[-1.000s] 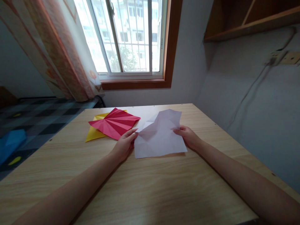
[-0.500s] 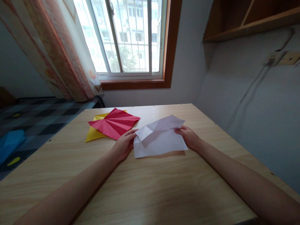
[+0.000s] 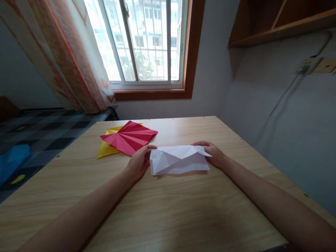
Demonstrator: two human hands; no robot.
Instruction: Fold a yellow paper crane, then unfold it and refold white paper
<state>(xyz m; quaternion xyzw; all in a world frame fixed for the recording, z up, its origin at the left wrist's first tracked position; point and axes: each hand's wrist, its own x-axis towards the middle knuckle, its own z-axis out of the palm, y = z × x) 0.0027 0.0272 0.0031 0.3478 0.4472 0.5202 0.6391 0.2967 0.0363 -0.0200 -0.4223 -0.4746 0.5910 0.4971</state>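
A creased white paper sheet (image 3: 178, 161) lies on the wooden table (image 3: 168, 210), its far half folded over toward me. My left hand (image 3: 140, 161) pinches its left edge. My right hand (image 3: 214, 154) grips its right edge, fingers over the top fold. To the left, a pleated red paper (image 3: 130, 137) rests on a yellow paper (image 3: 106, 148), just beyond my left hand.
A window (image 3: 147, 42) with a curtain (image 3: 65, 56) stands behind the table. On the right are the wall, a wooden shelf (image 3: 278, 24) and a socket with a cable (image 3: 312, 64). Left of the table lies a checkered bed cover (image 3: 34, 136).
The white sheet's far half stood raised; both hands have brought it down and forward, so it now lies folded flat over the near half.
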